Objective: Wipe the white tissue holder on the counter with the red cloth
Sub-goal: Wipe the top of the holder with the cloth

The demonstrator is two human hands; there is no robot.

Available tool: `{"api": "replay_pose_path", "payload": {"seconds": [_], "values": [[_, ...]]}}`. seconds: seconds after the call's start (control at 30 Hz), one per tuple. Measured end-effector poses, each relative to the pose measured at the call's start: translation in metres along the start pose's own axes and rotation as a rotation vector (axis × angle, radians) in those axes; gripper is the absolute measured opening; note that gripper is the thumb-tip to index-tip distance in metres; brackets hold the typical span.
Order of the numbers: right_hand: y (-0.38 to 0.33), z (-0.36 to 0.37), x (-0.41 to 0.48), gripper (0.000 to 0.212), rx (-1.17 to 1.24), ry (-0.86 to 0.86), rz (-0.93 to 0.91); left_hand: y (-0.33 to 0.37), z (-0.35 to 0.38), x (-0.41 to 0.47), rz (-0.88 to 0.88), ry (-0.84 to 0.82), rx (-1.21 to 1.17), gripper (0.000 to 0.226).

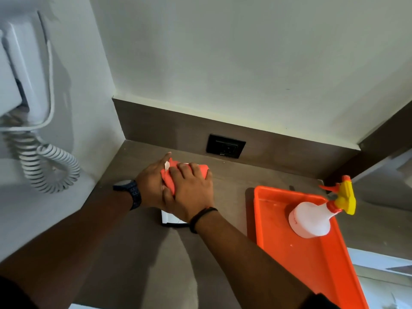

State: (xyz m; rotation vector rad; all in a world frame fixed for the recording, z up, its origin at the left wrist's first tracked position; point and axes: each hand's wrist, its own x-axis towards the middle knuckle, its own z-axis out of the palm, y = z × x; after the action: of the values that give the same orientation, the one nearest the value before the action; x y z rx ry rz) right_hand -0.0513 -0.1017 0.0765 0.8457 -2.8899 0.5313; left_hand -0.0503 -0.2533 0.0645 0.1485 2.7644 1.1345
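The white tissue holder [167, 218] stands on the brown counter [138, 253], mostly hidden under both hands; only its near bottom corner shows. The red cloth [204, 169] lies on top of the holder. My right hand [191, 192] presses flat on the cloth with fingers spread over it. My left hand [151, 184], with a dark watch on the wrist, grips the holder's left side. A bit of white tissue pokes up between the two hands.
An orange tray [312, 259] sits to the right on the counter, holding a white spray bottle [312, 219] with a yellow and red nozzle. A black wall socket [225, 146] sits on the backsplash behind. A white wall phone [20, 70] with coiled cord hangs at left.
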Motion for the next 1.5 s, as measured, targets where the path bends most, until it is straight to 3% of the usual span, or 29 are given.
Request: {"api": "replay_pose_path", "payload": {"seconds": [0.03, 0.07, 0.1, 0.13, 0.17, 0.2, 0.27, 0.37, 0.53, 0.67, 0.93, 1.27, 1.5], "values": [[0.001, 0.001, -0.004, 0.049, 0.004, 0.011, -0.027, 0.004, -0.002, 0.002, 0.074, -0.053, -0.007, 0.042], [0.003, 0.001, -0.007, 0.049, 0.011, 0.017, -0.049, 0.006, 0.000, 0.003, 0.054, -0.135, -0.013, 0.031], [0.007, 0.001, -0.010, 0.049, 0.014, 0.019, -0.066, 0.010, -0.001, 0.002, -0.017, -0.140, -0.072, 0.037], [0.011, 0.000, -0.011, 0.050, 0.014, 0.022, -0.075, 0.012, -0.004, -0.003, -0.022, -0.144, 0.024, 0.059], [0.016, -0.001, -0.012, 0.051, 0.014, 0.025, -0.071, 0.018, -0.007, -0.009, -0.066, -0.100, 0.143, 0.106], [0.021, -0.004, -0.011, 0.051, 0.018, 0.019, -0.047, 0.016, -0.002, -0.006, -0.116, -0.026, 0.077, 0.142], [0.029, -0.010, -0.004, 0.051, 0.042, -0.055, 0.048, 0.013, 0.000, -0.006, -0.131, -0.047, 0.077, 0.163], [0.030, -0.014, 0.009, 0.053, 0.096, -0.121, 0.150, 0.010, 0.006, -0.005, -0.105, 0.001, 0.068, 0.160], [0.023, -0.013, 0.007, 0.049, 0.102, -0.112, 0.061, 0.009, 0.008, -0.006, -0.095, 0.050, 0.069, 0.134], [0.046, -0.014, -0.003, 0.051, 0.084, -0.164, -0.015, 0.009, 0.006, -0.006, -0.093, 0.041, 0.090, 0.134], [0.030, -0.012, 0.006, 0.044, 0.201, -0.107, 0.139, 0.018, 0.007, -0.010, -0.150, 0.058, 0.113, 0.136], [0.046, -0.012, -0.017, 0.043, 0.110, -0.102, -0.081, 0.023, 0.010, -0.013, -0.130, 0.083, 0.087, 0.133], [0.029, -0.014, -0.002, 0.036, 0.219, -0.085, 0.128, 0.025, 0.016, -0.010, -0.167, 0.120, 0.115, 0.126]]}}
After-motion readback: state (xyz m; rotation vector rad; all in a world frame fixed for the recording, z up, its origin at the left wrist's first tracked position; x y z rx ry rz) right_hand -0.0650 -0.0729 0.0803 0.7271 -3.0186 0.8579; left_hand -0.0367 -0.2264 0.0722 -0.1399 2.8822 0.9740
